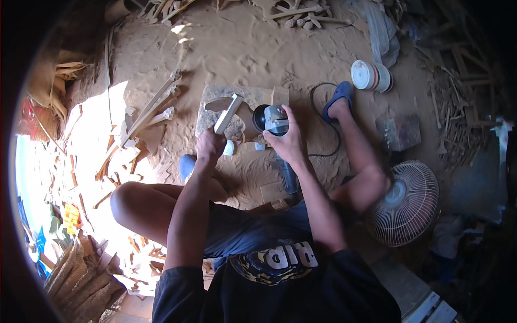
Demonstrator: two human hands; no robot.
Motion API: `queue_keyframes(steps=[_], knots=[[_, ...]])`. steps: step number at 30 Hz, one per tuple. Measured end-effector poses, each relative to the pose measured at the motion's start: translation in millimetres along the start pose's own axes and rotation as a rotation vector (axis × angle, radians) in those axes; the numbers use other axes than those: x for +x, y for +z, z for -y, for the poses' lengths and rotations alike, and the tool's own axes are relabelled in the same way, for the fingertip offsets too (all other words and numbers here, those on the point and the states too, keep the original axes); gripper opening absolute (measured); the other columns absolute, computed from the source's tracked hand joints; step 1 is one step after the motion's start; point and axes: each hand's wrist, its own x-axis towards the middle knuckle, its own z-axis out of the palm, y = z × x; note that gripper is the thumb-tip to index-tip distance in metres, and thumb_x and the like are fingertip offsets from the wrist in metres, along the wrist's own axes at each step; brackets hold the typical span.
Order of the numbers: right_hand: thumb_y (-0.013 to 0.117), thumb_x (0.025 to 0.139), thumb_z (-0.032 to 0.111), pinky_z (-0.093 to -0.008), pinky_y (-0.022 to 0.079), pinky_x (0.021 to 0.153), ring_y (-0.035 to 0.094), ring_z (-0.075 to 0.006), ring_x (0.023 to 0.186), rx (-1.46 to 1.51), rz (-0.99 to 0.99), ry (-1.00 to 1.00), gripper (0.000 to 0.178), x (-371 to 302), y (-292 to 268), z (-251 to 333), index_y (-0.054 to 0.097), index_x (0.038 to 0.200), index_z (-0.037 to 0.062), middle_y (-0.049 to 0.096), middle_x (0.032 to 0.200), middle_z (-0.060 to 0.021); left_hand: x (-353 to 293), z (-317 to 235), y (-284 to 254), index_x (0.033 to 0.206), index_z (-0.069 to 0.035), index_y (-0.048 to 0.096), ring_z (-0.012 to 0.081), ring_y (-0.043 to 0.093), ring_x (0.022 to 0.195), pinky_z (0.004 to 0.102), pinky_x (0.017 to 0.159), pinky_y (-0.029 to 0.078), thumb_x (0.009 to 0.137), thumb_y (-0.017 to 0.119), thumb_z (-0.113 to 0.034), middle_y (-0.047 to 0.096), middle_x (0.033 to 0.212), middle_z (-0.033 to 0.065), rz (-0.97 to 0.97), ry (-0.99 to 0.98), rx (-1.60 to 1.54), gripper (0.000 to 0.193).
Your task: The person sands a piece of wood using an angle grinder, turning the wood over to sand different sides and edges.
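Note:
My left hand (211,144) is closed around the lower end of a pale, square-edged bar (228,115), which points up and away from me. A curved dark shape adjoins the bar's far end; I cannot tell whether it is attached. My right hand (290,142) grips the grey head of an angle grinder (277,120), thumb and fingers on either side. The grinder's round black disc (262,117) faces left, toward the bar but apart from it. Its dark body (289,176) extends back toward my lap. Beneath both hands lies a worn, stained slab (207,119) on sandy ground.
Long bones (153,110) lie at the left in bright sun. A fan (405,204) stands by my right knee. A white tub (371,76) lies beyond my blue clog (340,98). A black cord (339,141) loops right of the slab. Thin sticklike pieces (449,116) are heaped far right.

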Motion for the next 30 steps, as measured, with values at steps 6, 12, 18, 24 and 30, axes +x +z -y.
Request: queue_keyframes(steps=[6, 12, 18, 24, 30], knots=[[0.08, 0.081, 0.02, -0.0485, 0.054, 0.104, 0.064, -0.0444, 0.125, -0.189, -0.04, -0.054, 0.088, 5, -11, -10, 0.04, 0.16, 0.0143, 0.061, 0.148, -0.0197, -2, -11, -1, 0.12, -0.01, 0.076, 0.0453, 0.071, 0.108, 0.0543, 0.097, 0.056, 0.092, 0.061, -0.027, 0.075, 0.109, 0.0268, 0.01, 0.026, 0.001, 0.036], [0.082, 0.081, 0.019, -0.0539, 0.058, 0.093, 0.07, -0.0462, 0.11, -0.475, 0.047, -0.008, 0.087, 12, -27, 28, 0.042, 0.159, 0.0186, 0.068, 0.137, -0.0214, 1, 0, 3, 0.117, -0.008, 0.076, 0.0468, 0.072, 0.106, 0.055, 0.095, 0.057, 0.091, 0.062, -0.027, 0.075, 0.108, 0.0269, -0.024, 0.013, 0.02, 0.035], [0.082, 0.082, 0.017, -0.0513, 0.057, 0.095, 0.069, -0.0453, 0.114, -0.276, -0.182, -0.114, 0.087, 14, -57, -17, 0.042, 0.159, 0.0177, 0.067, 0.136, -0.024, 25, 3, 23, 0.112, -0.001, 0.076, 0.0493, 0.072, 0.103, 0.055, 0.088, 0.057, 0.09, 0.06, -0.022, 0.074, 0.101, 0.0317, 0.066, 0.116, -0.117, 0.034], [0.087, 0.079, 0.016, -0.0448, 0.053, 0.107, 0.065, -0.039, 0.13, 0.041, -0.281, 0.031, 0.092, -10, -103, 22, 0.041, 0.159, 0.0179, 0.064, 0.142, -0.0202, 90, 20, -13, 0.097, -0.005, 0.07, 0.0131, 0.057, 0.06, 0.0315, 0.052, 0.049, 0.094, 0.072, -0.022, 0.052, 0.066, -0.001, 0.528, 0.005, -0.405, 0.018], [0.087, 0.079, 0.018, -0.0465, 0.053, 0.105, 0.066, -0.0387, 0.128, -0.029, -0.39, -0.046, 0.094, -25, -129, -7, 0.039, 0.16, 0.0193, 0.065, 0.143, -0.0182, 35, -37, -6, 0.136, -0.01, 0.052, 0.011, 0.05, 0.062, 0.0284, 0.049, 0.043, 0.105, 0.063, -0.042, 0.051, 0.084, 0.0003, 0.821, -0.099, -1.112, 0.046]])
